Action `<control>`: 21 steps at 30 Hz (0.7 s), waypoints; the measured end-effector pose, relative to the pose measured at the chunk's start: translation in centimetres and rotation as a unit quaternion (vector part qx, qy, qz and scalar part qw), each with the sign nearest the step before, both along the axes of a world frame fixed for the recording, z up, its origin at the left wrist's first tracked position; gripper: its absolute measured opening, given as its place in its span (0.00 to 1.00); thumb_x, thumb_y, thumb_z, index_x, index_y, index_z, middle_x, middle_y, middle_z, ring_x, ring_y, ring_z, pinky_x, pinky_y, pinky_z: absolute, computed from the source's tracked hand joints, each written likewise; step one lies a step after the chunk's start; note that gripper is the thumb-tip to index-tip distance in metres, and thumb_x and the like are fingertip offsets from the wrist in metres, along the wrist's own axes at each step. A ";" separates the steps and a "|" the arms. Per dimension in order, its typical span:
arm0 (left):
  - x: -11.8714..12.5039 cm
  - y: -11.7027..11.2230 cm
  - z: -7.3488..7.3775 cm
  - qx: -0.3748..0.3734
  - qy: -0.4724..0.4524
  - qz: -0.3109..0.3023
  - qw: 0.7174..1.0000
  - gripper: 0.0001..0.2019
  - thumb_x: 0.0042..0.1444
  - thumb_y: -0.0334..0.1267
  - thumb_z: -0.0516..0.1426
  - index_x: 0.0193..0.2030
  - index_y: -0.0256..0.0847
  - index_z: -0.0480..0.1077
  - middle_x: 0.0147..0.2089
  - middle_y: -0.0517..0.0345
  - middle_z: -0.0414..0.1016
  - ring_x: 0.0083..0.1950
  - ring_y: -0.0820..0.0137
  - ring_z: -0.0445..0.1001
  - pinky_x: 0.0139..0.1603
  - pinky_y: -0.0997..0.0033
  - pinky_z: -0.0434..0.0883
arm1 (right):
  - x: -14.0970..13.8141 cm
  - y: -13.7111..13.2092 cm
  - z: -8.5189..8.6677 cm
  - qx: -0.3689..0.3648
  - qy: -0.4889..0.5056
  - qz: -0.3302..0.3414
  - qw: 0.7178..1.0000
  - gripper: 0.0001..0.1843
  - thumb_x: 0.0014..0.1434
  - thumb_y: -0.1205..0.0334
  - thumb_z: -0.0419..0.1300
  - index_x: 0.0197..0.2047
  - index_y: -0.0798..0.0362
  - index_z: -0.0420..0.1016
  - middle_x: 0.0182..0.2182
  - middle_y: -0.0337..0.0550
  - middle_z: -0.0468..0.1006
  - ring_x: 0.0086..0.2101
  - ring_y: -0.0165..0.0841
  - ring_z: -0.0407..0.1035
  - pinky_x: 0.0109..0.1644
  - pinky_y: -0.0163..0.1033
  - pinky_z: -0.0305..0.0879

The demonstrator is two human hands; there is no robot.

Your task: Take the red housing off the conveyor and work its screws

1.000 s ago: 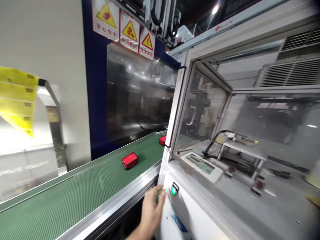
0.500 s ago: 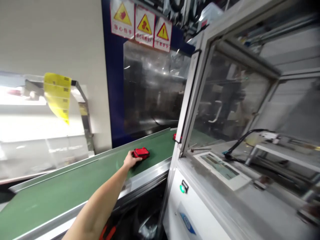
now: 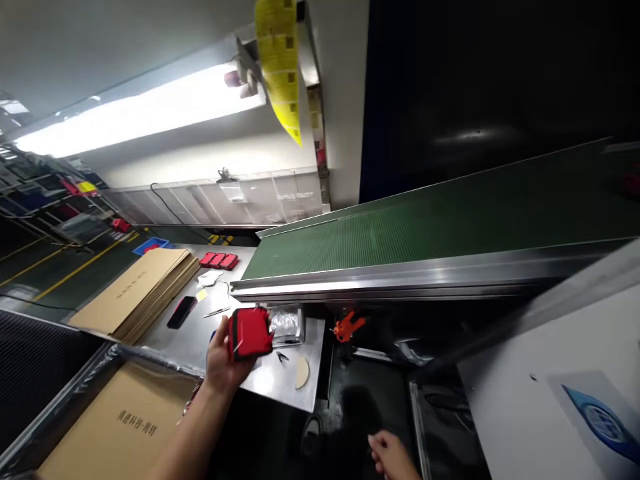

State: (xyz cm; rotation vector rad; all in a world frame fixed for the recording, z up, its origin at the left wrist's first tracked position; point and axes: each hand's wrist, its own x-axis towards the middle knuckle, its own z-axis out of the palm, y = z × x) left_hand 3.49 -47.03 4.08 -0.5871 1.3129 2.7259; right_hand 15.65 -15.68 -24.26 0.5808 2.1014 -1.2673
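In the head view, my left hand [image 3: 223, 363] grips a small red plastic case [image 3: 251, 333] with a dark band along one side. The case is held up over a metal worktable [image 3: 270, 383]. My right hand [image 3: 393, 457] hangs low at the bottom edge, its fingers curled in and nothing visible in them. On the table beyond the held case lie several red plastic pieces [image 3: 219, 260] in a row, a dark phone-like object [image 3: 182, 312], tweezers [image 3: 217, 311] and a yellow note [image 3: 201, 295].
A green conveyor belt [image 3: 400, 230] with a metal side rail slopes off to the right. Stacked cardboard sheets [image 3: 133, 290] lie at the left, above a lined carton [image 3: 117, 427]. Orange-handled cutters [image 3: 347, 327] hang below the rail. A white machine cabinet [image 3: 550, 373] stands at the right.
My view has swung left from the conveyor to the worktable. My left hand has lifted the red case off the belt and brought it closer. My right hand has come into view.
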 end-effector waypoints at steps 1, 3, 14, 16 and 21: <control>2.0 -1.5 -1.1 0.010 -0.012 0.017 1.000 0.28 0.70 0.48 0.45 0.59 0.22 0.68 0.54 0.26 0.76 0.52 0.45 0.79 0.48 0.41 0.80 | -1.9 -1.8 -0.3 0.008 -0.002 0.024 1.000 0.16 0.67 0.61 0.59 0.27 0.55 0.68 0.17 0.29 0.68 0.17 0.26 0.65 0.24 0.33 0.66; 5.3 -3.8 -3.0 0.027 -0.022 0.054 0.998 0.28 0.69 0.47 0.45 0.55 0.21 0.71 0.53 0.22 0.76 0.51 0.43 0.80 0.48 0.39 0.80 | -5.8 -5.6 -0.3 0.028 0.014 0.074 0.997 0.12 0.66 0.62 0.60 0.30 0.56 0.71 0.20 0.30 0.72 0.21 0.28 0.69 0.30 0.36 0.70; 10.7 -12.9 -2.6 0.195 -0.051 0.041 0.979 0.27 0.68 0.50 0.50 0.56 0.25 0.73 0.54 0.30 0.78 0.47 0.49 0.80 0.46 0.51 0.81 | -13.5 -20.3 0.3 0.225 -0.008 0.147 0.963 0.21 0.64 0.53 0.61 0.53 0.58 0.69 0.47 0.51 0.78 0.47 0.43 0.74 0.53 0.54 0.72; 10.8 -14.5 -2.4 0.233 -0.026 0.027 0.972 0.27 0.67 0.52 0.51 0.57 0.27 0.73 0.58 0.32 0.75 0.51 0.48 0.79 0.46 0.51 0.81 | -13.0 -20.8 0.6 0.211 -0.022 0.146 0.966 0.12 0.64 0.55 0.62 0.43 0.57 0.73 0.40 0.46 0.79 0.43 0.39 0.75 0.51 0.50 0.73; 10.5 -17.0 -2.6 0.245 0.001 0.011 0.969 0.32 0.63 0.53 0.57 0.69 0.40 0.59 0.60 0.37 0.74 0.54 0.43 0.77 0.42 0.51 0.82 | -11.6 -23.0 5.3 0.087 -0.031 0.109 0.990 0.14 0.68 0.61 0.53 0.29 0.53 0.67 0.21 0.37 0.72 0.24 0.34 0.71 0.31 0.41 0.69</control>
